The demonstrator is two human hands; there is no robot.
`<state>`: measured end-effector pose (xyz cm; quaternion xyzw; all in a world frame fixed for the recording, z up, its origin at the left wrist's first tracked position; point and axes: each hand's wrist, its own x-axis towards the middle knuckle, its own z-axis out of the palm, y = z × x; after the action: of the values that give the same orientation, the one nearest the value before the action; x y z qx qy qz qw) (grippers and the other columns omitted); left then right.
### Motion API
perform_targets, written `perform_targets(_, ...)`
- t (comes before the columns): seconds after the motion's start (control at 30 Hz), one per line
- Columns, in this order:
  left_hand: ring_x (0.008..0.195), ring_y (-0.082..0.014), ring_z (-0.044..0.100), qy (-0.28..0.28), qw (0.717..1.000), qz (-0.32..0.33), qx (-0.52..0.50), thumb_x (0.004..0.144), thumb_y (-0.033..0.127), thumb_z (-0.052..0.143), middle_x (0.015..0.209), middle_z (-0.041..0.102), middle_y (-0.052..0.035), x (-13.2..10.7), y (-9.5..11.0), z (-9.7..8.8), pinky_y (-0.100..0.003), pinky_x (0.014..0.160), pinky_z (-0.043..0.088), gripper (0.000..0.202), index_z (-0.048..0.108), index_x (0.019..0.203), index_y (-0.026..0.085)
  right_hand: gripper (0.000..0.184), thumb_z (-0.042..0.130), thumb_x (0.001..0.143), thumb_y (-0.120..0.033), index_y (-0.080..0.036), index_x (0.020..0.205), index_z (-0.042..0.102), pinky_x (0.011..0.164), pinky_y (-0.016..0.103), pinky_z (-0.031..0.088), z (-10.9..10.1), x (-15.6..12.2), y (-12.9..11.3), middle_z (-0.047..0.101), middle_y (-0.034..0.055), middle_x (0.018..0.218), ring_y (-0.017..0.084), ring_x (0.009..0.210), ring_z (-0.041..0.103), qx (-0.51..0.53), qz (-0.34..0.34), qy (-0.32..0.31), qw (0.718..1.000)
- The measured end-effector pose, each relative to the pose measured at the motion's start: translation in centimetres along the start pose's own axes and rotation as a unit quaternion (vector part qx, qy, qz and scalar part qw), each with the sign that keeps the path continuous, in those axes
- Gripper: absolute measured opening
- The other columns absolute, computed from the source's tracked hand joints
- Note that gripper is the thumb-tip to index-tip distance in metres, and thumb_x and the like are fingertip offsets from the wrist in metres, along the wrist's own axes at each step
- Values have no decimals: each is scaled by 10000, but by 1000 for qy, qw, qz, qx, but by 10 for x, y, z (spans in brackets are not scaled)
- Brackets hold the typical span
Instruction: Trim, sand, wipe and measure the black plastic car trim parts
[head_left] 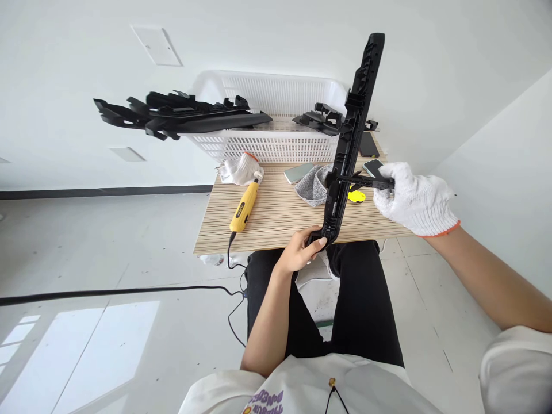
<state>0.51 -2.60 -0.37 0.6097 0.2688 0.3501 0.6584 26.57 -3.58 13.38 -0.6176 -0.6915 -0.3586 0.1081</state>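
The bare left hand (302,250) sits just below the near edge of the bench (276,227). Its fingers (318,244) are wrapped around the lower end of a long black plastic part (351,132). The part stands nearly upright and leans toward 1 o'clock, rising from the hand past the white basket (276,98) at the far side of the bench.

The right hand (414,198) wears a white knitted glove with an orange cuff and lies at 3 o'clock from the part's lower section. Its fingers are clenched around the handle of a slim black hand tool (368,182). The tool runs level toward 9 o'clock, and its tip meets the part's edge.

A grey cloth (313,187) and a small yellow piece (357,196) lie on the bench behind the part. At 9 o'clock from them rests a yellow power tool (244,208), its cable (129,292) trailing across the floor. A spare white glove (239,169) lies just beyond it at 12 o'clock.

A bundle of black mouldings (172,115) rests across the basket's rim and juts out toward 9 o'clock. More black pieces (321,121) sit in its right corner. A dark phone (368,144) lies just beside the basket at 3 o'clock.
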Motion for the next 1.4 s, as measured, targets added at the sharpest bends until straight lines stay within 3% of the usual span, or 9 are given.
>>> perform_targets(0.13,436,-70,400,3,1000,-1,7,940,550,659,524,467,64,-1,3,0,-205,451,320,419,620,963,133,628,568,874,-604,-115,1254,668,537,302,199,-3,1,0,771,92,866,167,562,538,18,19,-2,1000)
perform_targets(0.23,438,-75,410,3,1000,-4,10,938,547,663,523,475,64,-1,3,0,-207,452,328,430,634,1016,126,590,529,931,-547,-112,1315,636,536,308,210,-5,3,-1,788,113,980,174,588,578,20,15,-19,1000)
perform_targets(0.5,441,-72,407,3,1000,0,7,936,549,666,533,477,63,-1,2,0,-207,457,331,431,640,1014,126,494,534,938,-470,-120,1277,620,503,311,242,2,2,3,776,63,883,169,559,570,-10,2,27,1000)
perform_targets(0.67,442,-77,408,4,1000,-8,16,934,556,660,525,474,61,-1,3,0,-214,460,326,433,637,994,129,464,529,917,-310,-129,1344,554,518,309,270,5,-4,9,738,42,811,153,552,520,5,-15,25,1000)
perform_targets(0.93,438,-73,395,4,1000,2,9,938,541,656,525,476,63,0,2,0,-212,461,325,415,631,997,132,427,522,923,-348,-131,1282,603,527,291,217,5,-3,10,629,-2,643,126,498,410,-11,-3,18,1000)
perform_targets(1.13,438,-78,401,6,1000,-1,17,932,553,655,523,474,61,0,2,0,-215,457,320,431,638,997,127,417,484,933,-372,-143,1240,649,517,289,171,3,-2,7,564,-7,567,130,479,376,-19,28,-4,999)
perform_targets(1.4,440,-84,411,10,1000,-12,13,923,570,658,530,470,59,0,0,0,-220,454,325,451,638,1015,129,432,434,904,-364,-114,1137,699,571,303,196,-2,4,4,529,36,528,152,480,407,0,36,-92,995)
